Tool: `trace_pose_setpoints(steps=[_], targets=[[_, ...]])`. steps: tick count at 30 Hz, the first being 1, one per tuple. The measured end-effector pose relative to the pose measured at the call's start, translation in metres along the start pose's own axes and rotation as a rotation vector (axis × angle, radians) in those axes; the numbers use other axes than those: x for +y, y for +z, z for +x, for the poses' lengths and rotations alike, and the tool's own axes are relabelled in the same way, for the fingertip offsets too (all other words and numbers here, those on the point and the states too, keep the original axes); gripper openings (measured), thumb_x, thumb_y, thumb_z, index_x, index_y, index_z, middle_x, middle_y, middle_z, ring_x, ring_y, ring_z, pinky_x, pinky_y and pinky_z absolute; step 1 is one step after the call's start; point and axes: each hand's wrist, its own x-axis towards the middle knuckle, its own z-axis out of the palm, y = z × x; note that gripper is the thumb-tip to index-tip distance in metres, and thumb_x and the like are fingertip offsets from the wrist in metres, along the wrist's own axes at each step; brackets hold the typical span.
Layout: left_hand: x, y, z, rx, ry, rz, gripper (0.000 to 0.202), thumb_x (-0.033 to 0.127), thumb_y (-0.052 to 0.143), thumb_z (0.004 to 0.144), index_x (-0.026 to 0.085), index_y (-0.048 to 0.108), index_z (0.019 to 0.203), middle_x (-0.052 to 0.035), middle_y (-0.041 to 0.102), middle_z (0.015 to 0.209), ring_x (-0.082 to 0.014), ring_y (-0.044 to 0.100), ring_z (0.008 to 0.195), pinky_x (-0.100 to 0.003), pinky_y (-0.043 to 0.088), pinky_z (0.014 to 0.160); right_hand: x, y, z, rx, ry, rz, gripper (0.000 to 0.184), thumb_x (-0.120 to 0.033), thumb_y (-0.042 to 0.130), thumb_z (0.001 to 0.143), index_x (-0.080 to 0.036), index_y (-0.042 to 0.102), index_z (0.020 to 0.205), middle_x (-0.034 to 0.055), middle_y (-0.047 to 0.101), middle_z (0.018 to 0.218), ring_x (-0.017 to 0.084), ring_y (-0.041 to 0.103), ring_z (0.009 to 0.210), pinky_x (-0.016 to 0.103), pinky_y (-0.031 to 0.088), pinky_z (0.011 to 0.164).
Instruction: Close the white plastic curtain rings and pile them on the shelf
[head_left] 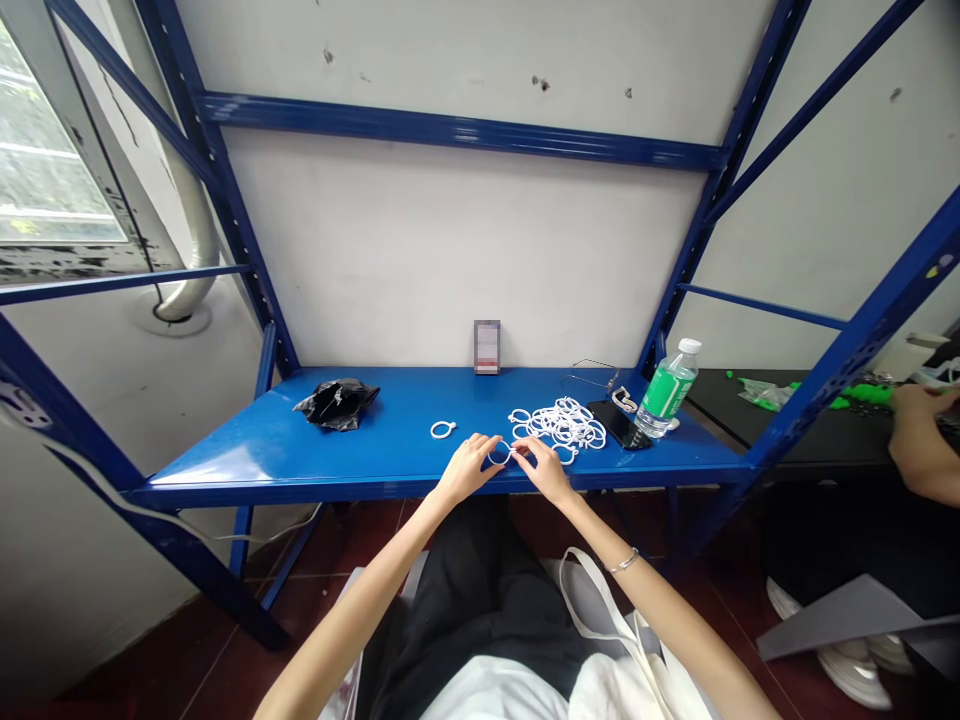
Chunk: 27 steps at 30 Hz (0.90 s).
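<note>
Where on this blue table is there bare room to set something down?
There's bare blue table between the black bag and the lone white ring, and from the bag to the front left edge. The right side is crowded: ring pile, dark phone, bottle. Your left hand and right hand occupy the front middle.

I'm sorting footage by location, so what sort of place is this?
Probably a small workshop or hand-work room: a blue metal rack serves as a workbench, a pile of white rings lies on it, and to the right another person's hand is at a dark table with green pieces.
</note>
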Motion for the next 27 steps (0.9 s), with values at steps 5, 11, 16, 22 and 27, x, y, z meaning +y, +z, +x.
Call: trace_pose_setpoints(steps=[5,11,16,22,27], targets=[[0.0017,-0.0004,-0.0005,-0.006,0.006,0.012,0.040,0.032,0.058,0.087,0.021,0.050,0.125,-0.0080,0.064,0.104,-0.0240,0.058,0.097,-0.038,0.052,0.081,-0.0010,-0.0010,-0.0026,0.031,0.003,-0.039,0.014,-0.030,0.051,0.092,-0.022,0.062,0.094,0.0053,0.064,0.087,0.019,0.062,0.074,0.033,0.054,0.070],[0.0024,0.0014,-0.0013,-0.013,0.009,0.021,0.042,0.033,0.059,0.087,0.021,0.050,0.126,-0.0079,0.065,0.104,-0.0244,0.058,0.099,-0.038,0.052,0.081,-0.0021,-0.0017,-0.0047,0.029,-0.006,-0.047,0.016,-0.031,0.049,0.093,-0.023,0.062,0.094,0.0052,0.064,0.088,0.019,0.062,0.076,0.032,0.053,0.071],[0.0009,0.0049,-0.0028,-0.012,0.022,0.034,0.044,0.035,0.055,0.089,0.021,0.046,0.130,-0.0090,0.063,0.107,-0.0250,0.057,0.102,-0.039,0.051,0.081,-0.0003,0.0001,-0.0059,0.047,-0.015,-0.050,0.016,-0.031,0.049,0.094,-0.023,0.062,0.093,0.0048,0.065,0.088,0.019,0.063,0.077,0.031,0.053,0.071],[-0.0010,0.0077,-0.0051,0.022,-0.006,-0.003,0.048,0.038,0.051,0.091,0.022,0.039,0.135,-0.0075,0.063,0.103,-0.0233,0.058,0.099,-0.038,0.050,0.082,0.0009,0.0026,-0.0068,0.079,-0.037,-0.070,0.015,-0.029,0.048,0.094,-0.023,0.062,0.092,0.0050,0.065,0.087,0.019,0.063,0.079,0.032,0.053,0.070],[-0.0001,0.0058,-0.0049,0.041,-0.026,-0.022,0.042,0.040,0.055,0.089,0.022,0.047,0.126,-0.0060,0.063,0.100,-0.0229,0.058,0.095,-0.037,0.050,0.080,0.0007,0.0029,-0.0079,0.077,-0.041,-0.082,0.017,-0.031,0.047,0.095,-0.023,0.062,0.092,0.0053,0.065,0.086,0.020,0.063,0.079,0.033,0.053,0.070]])
